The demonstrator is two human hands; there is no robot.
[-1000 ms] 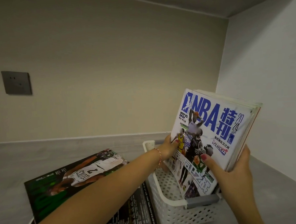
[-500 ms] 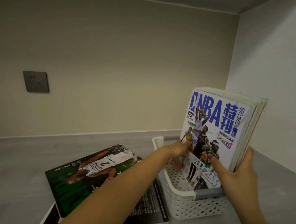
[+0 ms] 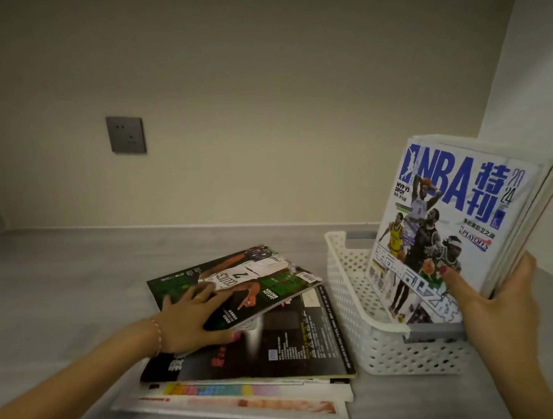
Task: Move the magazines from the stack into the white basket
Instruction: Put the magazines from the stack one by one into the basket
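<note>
A white perforated basket [image 3: 354, 304] stands on the grey surface at the right. Several magazines stand upright in it, a blue-and-white NBA magazine [image 3: 445, 219] at the front. My right hand [image 3: 494, 303] grips the near edge of this upright bundle, thumb on the cover. Left of the basket lies the magazine stack [image 3: 252, 383]. Its top one, a green magazine [image 3: 250, 278] with a player in a white number 7 jersey, has its near edge lifted off the black magazine [image 3: 295, 339] under it. My left hand [image 3: 191, 316] grips that lifted edge, fingers on top, thumb beneath.
A grey wall socket [image 3: 126, 135] sits on the back wall at the left. A white side wall [image 3: 531, 77] rises close behind the basket on the right. The grey surface [image 3: 64, 284] extends to the left and back.
My left hand has left the upright magazines in the basket and moved left onto the green magazine on the stack, lifting its edge. My right hand still holds the bundle.
</note>
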